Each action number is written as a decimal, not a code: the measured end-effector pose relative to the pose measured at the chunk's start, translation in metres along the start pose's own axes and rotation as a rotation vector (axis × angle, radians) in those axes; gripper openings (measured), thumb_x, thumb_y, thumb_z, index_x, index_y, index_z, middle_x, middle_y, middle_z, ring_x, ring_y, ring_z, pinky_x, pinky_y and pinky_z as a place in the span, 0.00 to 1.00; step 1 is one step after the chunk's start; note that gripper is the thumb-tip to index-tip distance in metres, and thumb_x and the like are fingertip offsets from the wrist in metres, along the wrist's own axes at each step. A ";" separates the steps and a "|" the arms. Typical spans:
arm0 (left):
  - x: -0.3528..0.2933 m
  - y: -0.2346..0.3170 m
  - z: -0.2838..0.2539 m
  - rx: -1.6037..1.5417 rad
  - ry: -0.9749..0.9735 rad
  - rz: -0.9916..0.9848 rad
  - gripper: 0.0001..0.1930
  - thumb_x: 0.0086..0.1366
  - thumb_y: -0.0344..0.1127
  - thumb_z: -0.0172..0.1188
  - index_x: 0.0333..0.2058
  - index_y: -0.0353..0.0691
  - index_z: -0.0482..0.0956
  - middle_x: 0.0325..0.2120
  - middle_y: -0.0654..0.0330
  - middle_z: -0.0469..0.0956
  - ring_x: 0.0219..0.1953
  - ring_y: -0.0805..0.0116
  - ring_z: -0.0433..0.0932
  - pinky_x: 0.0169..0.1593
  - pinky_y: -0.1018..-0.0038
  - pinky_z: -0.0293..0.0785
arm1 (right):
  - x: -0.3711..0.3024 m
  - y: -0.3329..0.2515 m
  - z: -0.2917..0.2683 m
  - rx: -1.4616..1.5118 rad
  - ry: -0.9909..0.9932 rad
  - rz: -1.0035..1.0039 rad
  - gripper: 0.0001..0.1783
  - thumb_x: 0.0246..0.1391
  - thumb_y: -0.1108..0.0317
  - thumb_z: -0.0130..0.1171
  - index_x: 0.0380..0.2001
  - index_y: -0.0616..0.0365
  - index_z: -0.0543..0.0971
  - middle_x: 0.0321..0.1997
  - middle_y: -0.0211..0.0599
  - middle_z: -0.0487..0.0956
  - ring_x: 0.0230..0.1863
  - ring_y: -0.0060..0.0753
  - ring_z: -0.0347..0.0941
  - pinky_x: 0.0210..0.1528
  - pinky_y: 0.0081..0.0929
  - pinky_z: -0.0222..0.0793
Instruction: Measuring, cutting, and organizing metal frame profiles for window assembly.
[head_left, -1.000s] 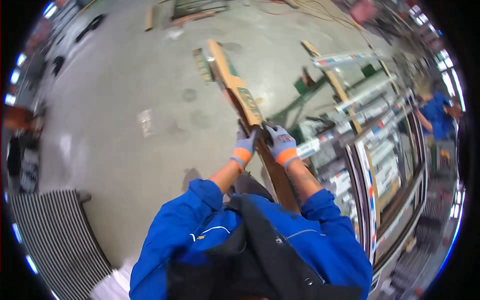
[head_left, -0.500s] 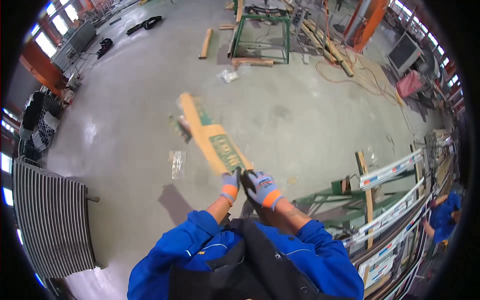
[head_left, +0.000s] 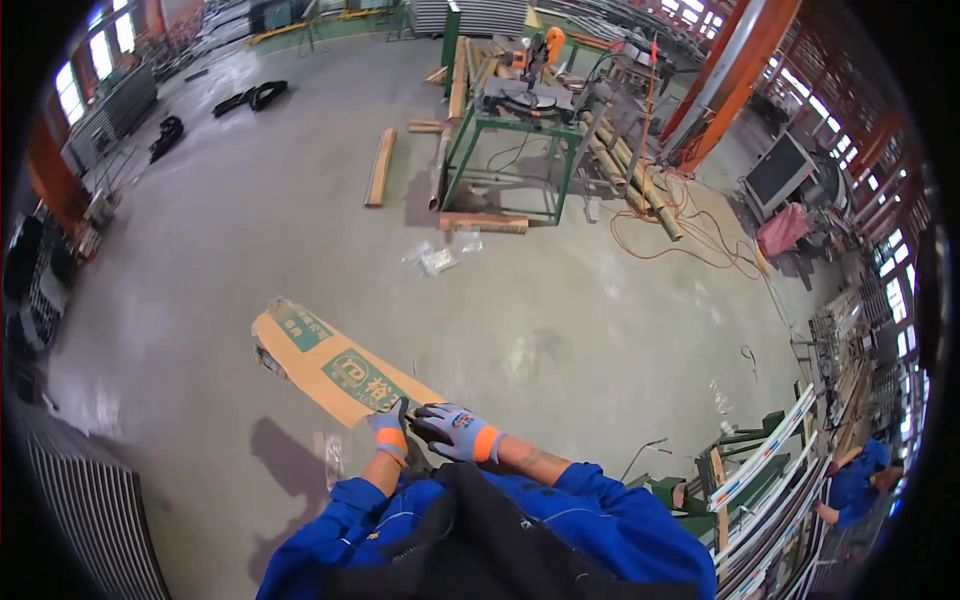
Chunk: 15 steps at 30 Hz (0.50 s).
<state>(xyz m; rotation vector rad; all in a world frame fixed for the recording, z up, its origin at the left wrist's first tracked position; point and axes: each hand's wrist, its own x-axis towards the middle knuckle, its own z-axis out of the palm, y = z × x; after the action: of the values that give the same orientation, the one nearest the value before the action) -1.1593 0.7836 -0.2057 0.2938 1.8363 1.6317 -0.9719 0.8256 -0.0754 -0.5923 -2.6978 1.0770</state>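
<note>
A long brown paper packaging strip [head_left: 330, 360] with green printing stretches out ahead of me to the left, over the floor. At its near end my left hand [head_left: 389, 428], in a grey and black glove with an orange cuff, is closed on the edge. Right beside it, my right hand [head_left: 458, 432], gloved the same way, has its fingers curled at the corner of the same end. The fingertips are partly hidden. Below the strip, near my left forearm, a clear plastic bag [head_left: 333, 458] lies on the floor.
A green metal stand [head_left: 510, 130] with a saw on top stands ahead, wood pieces [head_left: 381, 168] around it. Plastic bags [head_left: 432, 260] lie on the floor. Orange hoses [head_left: 690, 250] loop at the right. White profiles [head_left: 765, 455] fill the lower right, where a co-worker [head_left: 858, 485] bends.
My view has tilted up and turned right. The strip, blurred before, has swung lower and flatter to the left, with both hands still at its near end.
</note>
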 end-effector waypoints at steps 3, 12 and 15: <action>0.071 0.058 0.042 -0.174 -0.022 -0.126 0.22 0.45 0.25 0.72 0.40 0.30 0.75 0.32 0.57 0.79 0.29 0.65 0.75 0.37 0.69 0.72 | 0.064 0.031 -0.039 -0.007 0.027 0.059 0.33 0.50 0.55 0.58 0.59 0.56 0.68 0.63 0.52 0.65 0.65 0.55 0.59 0.66 0.45 0.54; 0.345 0.129 0.159 -0.172 0.111 -0.072 0.20 0.51 0.25 0.68 0.44 0.29 0.74 0.35 0.58 0.77 0.32 0.67 0.73 0.38 0.72 0.70 | 0.200 0.172 -0.208 -0.096 0.233 0.475 0.29 0.51 0.51 0.58 0.53 0.55 0.73 0.55 0.47 0.73 0.56 0.51 0.68 0.58 0.43 0.63; 0.405 0.174 0.180 -0.196 0.188 -0.194 0.19 0.52 0.26 0.68 0.43 0.28 0.75 0.36 0.58 0.78 0.33 0.66 0.73 0.38 0.71 0.71 | 0.261 0.227 -0.261 -0.090 0.248 0.530 0.27 0.52 0.51 0.58 0.52 0.54 0.73 0.53 0.44 0.75 0.55 0.49 0.68 0.57 0.43 0.64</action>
<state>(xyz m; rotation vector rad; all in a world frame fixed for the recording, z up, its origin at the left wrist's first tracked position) -1.4029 1.1909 -0.1717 -0.1245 1.7596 1.7321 -1.0613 1.2485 -0.0394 -1.4120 -2.4361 0.9049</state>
